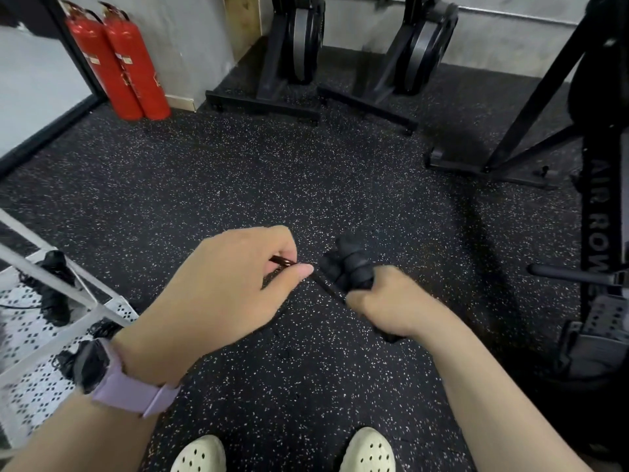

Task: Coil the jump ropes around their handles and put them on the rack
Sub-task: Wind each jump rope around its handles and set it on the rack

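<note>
My right hand (384, 303) grips the black handles of a jump rope (350, 264), which stick up from the fist with dark rope wound round them. A short taut length of that rope runs left to my left hand (221, 284), which pinches the rope between thumb and fingers. Both hands are held above the speckled floor, about level with each other. At the lower left stands the white perforated rack (23, 335), with other coiled black jump ropes (54, 294) lying on its shelf.
Two red fire extinguishers (119, 63) stand at the back left wall. Black rowing machines (299, 49) stand upright at the back, and an air rower (599, 216) fills the right edge. My two pale shoes (369, 451) are at the bottom. Speckled rubber floor (238, 172) stretches ahead.
</note>
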A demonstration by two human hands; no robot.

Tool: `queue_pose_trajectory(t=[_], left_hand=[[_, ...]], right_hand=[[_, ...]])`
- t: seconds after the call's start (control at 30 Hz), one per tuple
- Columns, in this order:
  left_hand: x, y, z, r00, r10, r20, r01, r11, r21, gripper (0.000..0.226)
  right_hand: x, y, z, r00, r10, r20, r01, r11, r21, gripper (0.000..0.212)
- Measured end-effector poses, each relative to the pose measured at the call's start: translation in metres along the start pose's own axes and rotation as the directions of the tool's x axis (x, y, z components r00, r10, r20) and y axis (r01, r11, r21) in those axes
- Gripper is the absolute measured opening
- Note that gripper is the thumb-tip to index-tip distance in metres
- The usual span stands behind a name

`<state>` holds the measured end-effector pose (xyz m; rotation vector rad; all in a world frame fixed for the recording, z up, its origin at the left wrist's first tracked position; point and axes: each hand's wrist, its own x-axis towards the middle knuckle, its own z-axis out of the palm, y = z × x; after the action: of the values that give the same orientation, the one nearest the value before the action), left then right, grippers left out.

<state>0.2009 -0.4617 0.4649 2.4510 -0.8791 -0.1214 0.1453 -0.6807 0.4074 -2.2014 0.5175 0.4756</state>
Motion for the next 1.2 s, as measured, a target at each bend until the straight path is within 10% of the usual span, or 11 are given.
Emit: queue_pose_trajectory(t=[0.2, 0.37, 0.53, 0.67, 0.83, 1.2], left_hand=[[0.006, -0.018, 0.013, 0.997, -0.034, 0.073, 0.047, 0.982, -0.183, 0.025], [0.011, -0.028, 0.012, 0.972, -0.106, 0.209, 0.171, 0.929, -0.328, 0.029], [0.009, -0.027, 0.007, 0.937, -0.133, 0.322, 0.312, 0.733, -0.604, 0.035], [0.012, -0.005, 0.023, 0.889, -0.307, 0.34, 0.453, 0.701, -0.551, 0.039], [0.016, 0.007, 0.037, 0.808, -0.433, 0.399, 0.536, 0.262, -0.802, 0.028], [0.017, 0.008, 0.045, 0.936, -0.339, 0.098, 0.347, 0.831, -0.436, 0.034]], right_hand=[[-0.021, -0.035, 0.033, 0.892, -0.056, 0.448, 0.28, 0.848, -0.45, 0.025], [-0.034, -0.04, 0.025, 0.799, -0.225, 0.558, 0.356, 0.924, -0.138, 0.034], [-0.042, -0.035, 0.004, 0.733, -0.498, 0.464, 0.293, 0.846, 0.445, 0.006], [-0.036, -0.029, 0.0, 0.832, -0.507, 0.226, 0.345, 0.791, 0.506, 0.026], [-0.035, -0.027, 0.001, 0.868, -0.474, 0.15, 0.316, 0.759, 0.569, 0.017], [-0.026, -0.03, 0.014, 0.938, -0.347, 0.011, 0.216, 0.606, 0.766, 0.014]])
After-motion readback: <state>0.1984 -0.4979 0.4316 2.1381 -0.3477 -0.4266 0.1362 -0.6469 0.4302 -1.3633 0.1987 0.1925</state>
